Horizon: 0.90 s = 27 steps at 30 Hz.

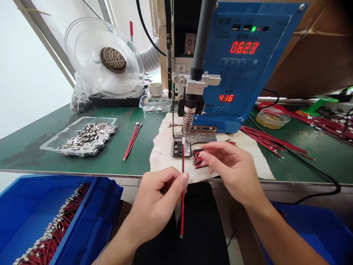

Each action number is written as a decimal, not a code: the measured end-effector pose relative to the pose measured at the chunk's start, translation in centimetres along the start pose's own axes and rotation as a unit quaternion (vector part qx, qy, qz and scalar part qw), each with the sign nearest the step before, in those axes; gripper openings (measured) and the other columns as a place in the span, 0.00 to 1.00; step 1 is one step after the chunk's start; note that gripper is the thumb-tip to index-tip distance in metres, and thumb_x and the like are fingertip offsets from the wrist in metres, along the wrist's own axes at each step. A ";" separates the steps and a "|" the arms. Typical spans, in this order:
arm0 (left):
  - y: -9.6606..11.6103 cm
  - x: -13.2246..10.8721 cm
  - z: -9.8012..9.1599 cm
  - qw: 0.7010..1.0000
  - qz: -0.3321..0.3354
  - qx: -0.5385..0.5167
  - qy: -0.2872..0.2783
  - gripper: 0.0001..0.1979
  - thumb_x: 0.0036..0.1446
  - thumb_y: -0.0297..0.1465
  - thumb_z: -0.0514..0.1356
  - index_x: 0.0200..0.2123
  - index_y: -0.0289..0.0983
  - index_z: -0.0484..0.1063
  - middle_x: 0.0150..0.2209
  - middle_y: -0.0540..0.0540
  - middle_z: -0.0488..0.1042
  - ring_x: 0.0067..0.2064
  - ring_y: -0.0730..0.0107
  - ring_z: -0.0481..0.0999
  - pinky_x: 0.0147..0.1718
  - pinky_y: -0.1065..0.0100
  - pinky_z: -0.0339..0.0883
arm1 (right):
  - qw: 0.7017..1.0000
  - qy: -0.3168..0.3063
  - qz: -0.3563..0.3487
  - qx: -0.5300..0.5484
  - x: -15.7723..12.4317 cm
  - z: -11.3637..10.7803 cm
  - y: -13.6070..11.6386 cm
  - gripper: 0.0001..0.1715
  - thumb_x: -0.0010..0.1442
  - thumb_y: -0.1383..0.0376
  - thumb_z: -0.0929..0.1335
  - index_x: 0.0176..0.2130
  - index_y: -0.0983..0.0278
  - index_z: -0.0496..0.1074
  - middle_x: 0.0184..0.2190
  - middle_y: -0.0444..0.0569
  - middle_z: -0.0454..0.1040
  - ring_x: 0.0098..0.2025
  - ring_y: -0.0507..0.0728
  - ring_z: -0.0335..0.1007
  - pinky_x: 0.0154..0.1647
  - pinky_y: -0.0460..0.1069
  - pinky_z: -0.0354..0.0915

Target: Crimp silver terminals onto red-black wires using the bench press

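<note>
Wire (182, 211) in red and black is pinched between the thumb and fingers of the left hand (162, 198), its lower end hanging below them and its upper end at a small black block (175, 151) just beyond the fingertips. The right hand (238, 169) is apart from the left, its fingers curved over a bunch of short wires (198, 162) just beside the block; whether they grip any of these cannot be told. Above and beyond both hands, a soldering iron (189, 116) with a spring around it points down at the block, in front of a blue control box (261, 55) with red lit numbers. A white sheet (162, 158) lies under the block and the bunch, on the green table (146, 129). Left of the left hand, a few loose wires (132, 141) lie together, and farther left a clear tray (49, 145) holds a heap of metal pieces (89, 136). Nearer the person, left of the left forearm, a blue bin (91, 224) holds many red wires with metal ends (55, 235). Beyond the right hand, more red wires (264, 141) lie near a round plastic tub (273, 118)
</note>
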<state>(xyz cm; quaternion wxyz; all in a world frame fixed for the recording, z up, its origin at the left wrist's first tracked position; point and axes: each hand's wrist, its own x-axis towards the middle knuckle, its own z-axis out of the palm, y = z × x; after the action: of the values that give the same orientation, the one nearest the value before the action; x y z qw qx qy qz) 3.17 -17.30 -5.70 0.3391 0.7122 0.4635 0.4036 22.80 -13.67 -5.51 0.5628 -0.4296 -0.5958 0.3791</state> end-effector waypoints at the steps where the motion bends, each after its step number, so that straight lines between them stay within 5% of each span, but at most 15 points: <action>1: 0.0 0.2 -0.9 0.998 0.013 0.059 0.006 0.21 0.68 0.36 0.54 0.22 0.36 0.66 0.18 0.52 0.64 0.22 0.77 0.61 0.23 0.71 0.55 | 0.999 0.025 -0.010 -0.027 0.3 -1.0 0.4 0.08 0.56 0.62 0.76 0.37 0.61 0.80 0.28 0.45 0.79 0.25 0.50 0.73 0.23 0.43 0.68; 6: -0.4 2.7 -6.2 0.933 -0.003 0.359 0.038 0.21 0.65 0.41 0.52 0.21 0.38 0.62 0.18 0.51 0.58 0.22 0.71 0.57 0.25 0.66 0.50 | 0.997 0.075 -0.001 -0.025 1.0 -5.5 2.6 0.09 0.54 0.62 0.77 0.37 0.61 0.79 0.22 0.41 0.71 0.17 0.46 0.57 0.14 0.45 0.53; 10: -0.5 5.5 -9.0 0.857 -0.077 0.510 0.026 0.21 0.65 0.43 0.49 0.22 0.40 0.62 0.19 0.47 0.66 0.23 0.64 0.62 0.25 0.65 0.51 | 0.999 0.023 0.027 -0.028 0.7 -6.5 3.5 0.13 0.55 0.61 0.77 0.41 0.60 0.78 0.20 0.38 0.64 0.18 0.46 0.52 0.16 0.45 0.49; 14: -0.9 7.2 -9.8 0.822 -0.100 0.561 -0.003 0.22 0.64 0.45 0.49 0.22 0.39 0.66 0.23 0.41 0.73 0.26 0.58 0.69 0.24 0.65 0.52 | 0.997 0.010 0.034 -0.064 0.6 -6.2 3.5 0.14 0.58 0.57 0.75 0.43 0.61 0.78 0.17 0.36 0.54 0.20 0.47 0.47 0.18 0.45 0.45; 22: -2.2 9.1 -10.4 0.794 -0.089 0.601 -0.034 0.24 0.65 0.46 0.47 0.24 0.38 0.68 0.26 0.38 0.74 0.27 0.55 0.71 0.25 0.64 0.48 | 0.994 0.012 0.040 -0.097 0.7 -6.4 3.5 0.15 0.58 0.54 0.74 0.41 0.61 0.79 0.17 0.37 0.54 0.20 0.48 0.45 0.18 0.46 0.42; 24: -2.0 8.6 -10.8 0.791 -0.071 0.608 0.005 0.26 0.65 0.48 0.47 0.23 0.38 0.66 0.24 0.40 0.71 0.27 0.59 0.69 0.25 0.65 0.47 | 0.994 0.014 0.047 -0.100 0.6 -6.5 3.6 0.15 0.58 0.53 0.74 0.40 0.61 0.79 0.17 0.38 0.54 0.20 0.48 0.44 0.18 0.46 0.39; 27: -2.3 4.6 -10.4 0.794 0.000 0.591 0.144 0.25 0.67 0.47 0.48 0.23 0.38 0.64 0.23 0.44 0.68 0.27 0.66 0.67 0.26 0.66 0.49 | 0.993 0.014 0.063 -0.103 0.5 -6.6 3.8 0.15 0.58 0.52 0.74 0.39 0.61 0.79 0.17 0.38 0.54 0.21 0.49 0.45 0.18 0.47 0.40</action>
<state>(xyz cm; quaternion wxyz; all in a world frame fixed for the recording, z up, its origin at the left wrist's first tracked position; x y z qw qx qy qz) -5.86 -11.11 -1.82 -0.2182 0.7077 0.6552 0.1493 29.74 -12.13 -8.35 0.4987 -0.5274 -0.5954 0.3445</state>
